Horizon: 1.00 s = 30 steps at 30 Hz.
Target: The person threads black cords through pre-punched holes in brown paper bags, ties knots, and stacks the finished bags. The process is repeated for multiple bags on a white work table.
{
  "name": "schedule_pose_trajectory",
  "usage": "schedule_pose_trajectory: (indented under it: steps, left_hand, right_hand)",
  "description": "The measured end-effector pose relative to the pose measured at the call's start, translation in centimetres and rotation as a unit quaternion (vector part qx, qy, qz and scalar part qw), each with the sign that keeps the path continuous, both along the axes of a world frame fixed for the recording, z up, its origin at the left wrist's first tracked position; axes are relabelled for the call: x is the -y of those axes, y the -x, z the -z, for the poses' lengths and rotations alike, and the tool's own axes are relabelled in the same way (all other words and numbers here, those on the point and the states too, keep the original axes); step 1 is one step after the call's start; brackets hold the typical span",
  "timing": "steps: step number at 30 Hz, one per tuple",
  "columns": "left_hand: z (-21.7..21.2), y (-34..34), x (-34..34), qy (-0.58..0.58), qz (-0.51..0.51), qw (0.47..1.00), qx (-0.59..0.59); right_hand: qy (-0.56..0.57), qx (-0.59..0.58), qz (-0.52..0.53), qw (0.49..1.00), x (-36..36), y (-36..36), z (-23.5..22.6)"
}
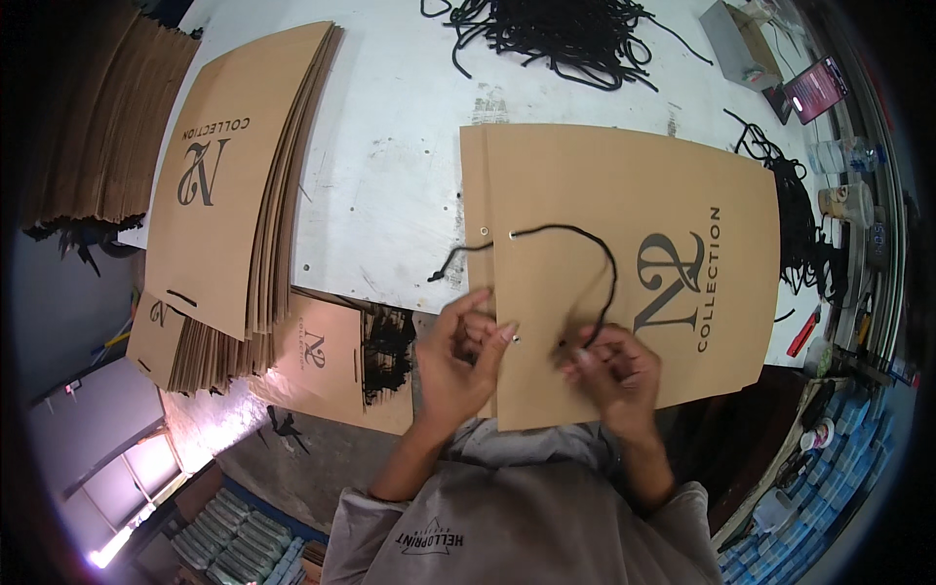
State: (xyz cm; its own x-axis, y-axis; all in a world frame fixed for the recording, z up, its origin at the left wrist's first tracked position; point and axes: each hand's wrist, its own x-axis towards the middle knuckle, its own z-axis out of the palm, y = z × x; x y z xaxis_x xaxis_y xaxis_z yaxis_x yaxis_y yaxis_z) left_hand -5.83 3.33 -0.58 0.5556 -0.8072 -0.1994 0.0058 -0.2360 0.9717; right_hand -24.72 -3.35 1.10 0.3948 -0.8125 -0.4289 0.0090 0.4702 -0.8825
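Note:
A flat brown paper bag [575, 302] with dark printing lies in front of me, its metal-ringed holes toward the left edge. Black cord [612, 263] runs through the upper hole; its knotted end sticks out past the left edge, and the rest curves down to my right. My right hand [619, 375], slightly blurred, pinches that cord close to its free end, just over the bag. With my left hand [463, 356] I grip the bag's left edge, thumb beside the lower hole [516, 339]. Some of the left fingers are hidden by the paper.
Another brown bag edge [475, 175] shows under this one. Stacked bags [229, 166] with black handles stand at the left on the white table [380, 166]. Loose black cords [556, 34] lie at the far side and the right, near a phone [817, 90] and red cutter [803, 331].

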Motion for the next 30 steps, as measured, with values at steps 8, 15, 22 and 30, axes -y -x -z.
schedule_pose_trajectory:
  steps: [8,15,22,30]
  left_hand:
    - [0.1,-3.1,-0.5,-0.011,0.143,0.969,-0.200]
    - [0.4,-2.8,-0.3,0.002,0.159,0.951,-0.265]
    - [1.1,-2.2,-0.7,0.004,0.144,0.973,-0.180]
    - [0.3,-10.7,-4.1,-0.025,-0.115,0.985,0.128]
  right_hand:
    - [0.311,-0.044,-0.035,0.949,0.1,-3.6,2.7]
    - [0.392,-0.080,-0.011,0.916,-0.3,-5.0,3.2]
    - [0.437,-0.107,-0.056,0.891,0.4,-4.7,3.5]
    - [0.338,-0.094,0.013,0.936,0.4,-2.2,5.1]
